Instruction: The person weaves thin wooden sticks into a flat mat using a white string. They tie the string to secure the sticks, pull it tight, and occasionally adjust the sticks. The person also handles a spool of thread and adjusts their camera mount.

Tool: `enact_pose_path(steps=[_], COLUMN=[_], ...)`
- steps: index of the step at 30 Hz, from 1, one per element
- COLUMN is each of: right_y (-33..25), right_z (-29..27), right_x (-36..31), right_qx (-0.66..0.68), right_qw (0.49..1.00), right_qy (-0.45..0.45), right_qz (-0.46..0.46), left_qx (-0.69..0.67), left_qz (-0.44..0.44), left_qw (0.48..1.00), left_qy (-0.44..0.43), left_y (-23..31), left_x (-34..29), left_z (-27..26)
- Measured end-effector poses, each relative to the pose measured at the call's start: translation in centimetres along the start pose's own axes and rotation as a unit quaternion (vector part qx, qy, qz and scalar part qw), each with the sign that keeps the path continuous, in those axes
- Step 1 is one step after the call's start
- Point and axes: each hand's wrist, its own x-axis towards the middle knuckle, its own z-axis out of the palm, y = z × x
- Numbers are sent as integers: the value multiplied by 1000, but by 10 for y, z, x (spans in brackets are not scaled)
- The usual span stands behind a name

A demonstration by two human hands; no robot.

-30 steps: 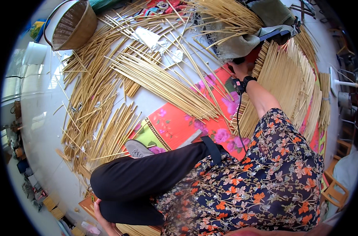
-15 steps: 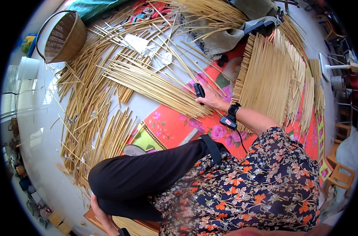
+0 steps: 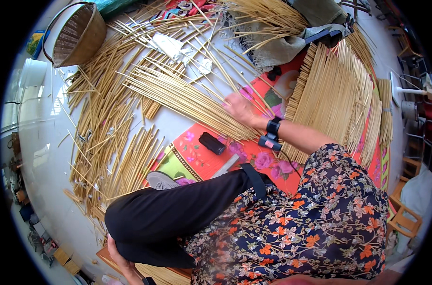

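My right hand (image 3: 242, 110) reaches over the near right end of a bundle of thin straw-coloured sticks (image 3: 187, 97), smeared by motion, so its fingers do not show clearly. A small black oblong object (image 3: 211, 143) is on the red floral mat (image 3: 194, 154), below the bundle and apart from the hand. My left hand (image 3: 119, 254) rests along my bent leg in dark trousers, its visible fingers stretched out and the rest hidden behind the leg. Right of my right hand lies a wide stack of evenly laid sticks (image 3: 325, 95).
Many loose sticks (image 3: 90, 142) cover the pale floor at left. A woven basket (image 3: 80, 40) with a handle stands at the upper left, near a white bucket (image 3: 34, 72). Grey cloth (image 3: 280, 52) with more sticks lies at the top. Wooden stools (image 3: 406, 216) stand at right.
The black oblong object has left my right hand and is now nearer me on the mat. My right hand has shifted slightly left. My left hand stays at my leg.
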Motion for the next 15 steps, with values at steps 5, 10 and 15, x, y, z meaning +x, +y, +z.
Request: enact_pose_path(steps=[5, 10, 15], right_y=[103, 128, 174], right_z=[-115, -111, -112], right_x=[42, 31, 42], right_qx=[-298, -196, -182], right_qw=[935, 958, 972], right_qy=[175, 206, 81], right_qz=[75, 40, 122], left_qx=[-35, -24, 11], left_qz=[-19, 10, 44], left_qw=[999, 999, 997], left_qy=[11, 26, 54], left_y=[0, -4, -6], left_x=[-12, -20, -15], left_z=[16, 9, 0])
